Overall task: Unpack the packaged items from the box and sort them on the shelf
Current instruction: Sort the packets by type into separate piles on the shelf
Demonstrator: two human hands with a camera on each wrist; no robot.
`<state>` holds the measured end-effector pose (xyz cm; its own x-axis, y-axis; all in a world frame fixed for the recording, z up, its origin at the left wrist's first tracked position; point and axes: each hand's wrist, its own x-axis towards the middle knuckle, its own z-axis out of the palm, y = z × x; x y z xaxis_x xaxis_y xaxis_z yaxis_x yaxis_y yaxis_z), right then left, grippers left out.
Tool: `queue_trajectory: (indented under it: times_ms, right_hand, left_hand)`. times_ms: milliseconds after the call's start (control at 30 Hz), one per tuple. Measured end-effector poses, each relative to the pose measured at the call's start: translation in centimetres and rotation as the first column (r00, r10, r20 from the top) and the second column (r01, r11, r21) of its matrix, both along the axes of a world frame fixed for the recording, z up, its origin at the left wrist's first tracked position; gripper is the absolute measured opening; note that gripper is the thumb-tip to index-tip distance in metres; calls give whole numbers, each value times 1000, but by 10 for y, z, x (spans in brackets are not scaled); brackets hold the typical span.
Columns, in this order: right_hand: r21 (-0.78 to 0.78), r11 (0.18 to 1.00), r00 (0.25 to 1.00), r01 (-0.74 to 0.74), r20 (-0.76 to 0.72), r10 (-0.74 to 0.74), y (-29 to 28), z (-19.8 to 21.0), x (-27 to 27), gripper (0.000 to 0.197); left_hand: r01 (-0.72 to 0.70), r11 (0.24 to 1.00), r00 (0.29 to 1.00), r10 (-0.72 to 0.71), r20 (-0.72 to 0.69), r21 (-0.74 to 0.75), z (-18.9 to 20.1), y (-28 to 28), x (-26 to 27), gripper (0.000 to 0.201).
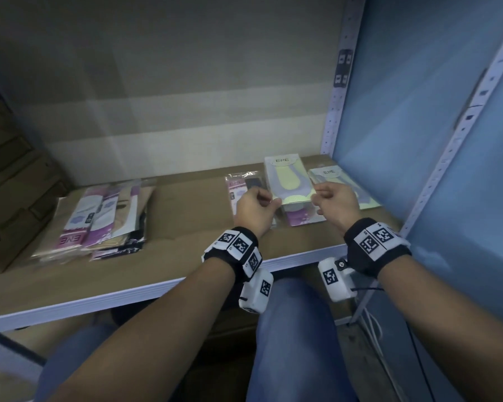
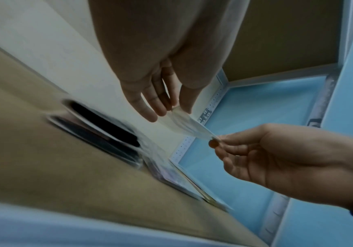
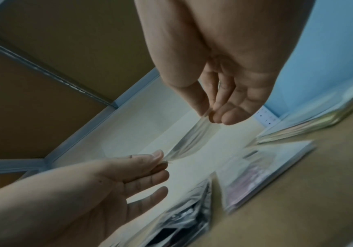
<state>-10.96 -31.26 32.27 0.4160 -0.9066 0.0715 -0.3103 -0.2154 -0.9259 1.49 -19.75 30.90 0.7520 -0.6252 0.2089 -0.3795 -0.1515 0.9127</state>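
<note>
While a mixed pile of packets waits unsorted at the shelf's left, three lie sorted to the right. Left hand and right hand each pinch the yellow-green packet above the shelf. Only the wrist views show its clear edge stretched between fingers; the box is unseen.

Both forearms are bare. The left wrist wears a black band carrying white plates printed with black square-pattern markers. A white camera block hangs below it, with a marker on its side. The right wrist wears a like black band with two marker plates, and its white block carries a marker, a dark screw and a thin black cable. Blue jeans cover the legs.
</note>
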Motion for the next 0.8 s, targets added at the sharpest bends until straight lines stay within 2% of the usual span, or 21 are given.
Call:
queue_trajectory:
  times_ms: [100,267,533,800]
  right_hand:
    - [-71,993,994,98,-34,-100,-20,-4,-19,25]
    - [-92,982,977,167,-118,-177,-47,-14,-45,19]
    - [-132,963,944,234,-207,-258,-77,-29,-56,35]
    - [-160,948,911,275,-272,-310,-98,-40,-58,39]
  left_hand:
    - [41,999,999,-41,4,6,-3,-24,-19,18]
    - [72,997,997,-72,-2,33,-7,-65,-45,17]
    - [118,986,993,-116,-26,118,-25,-109,-74,12]
    - [158,977,987,-156,-23,145,-23,-130,-84,15]
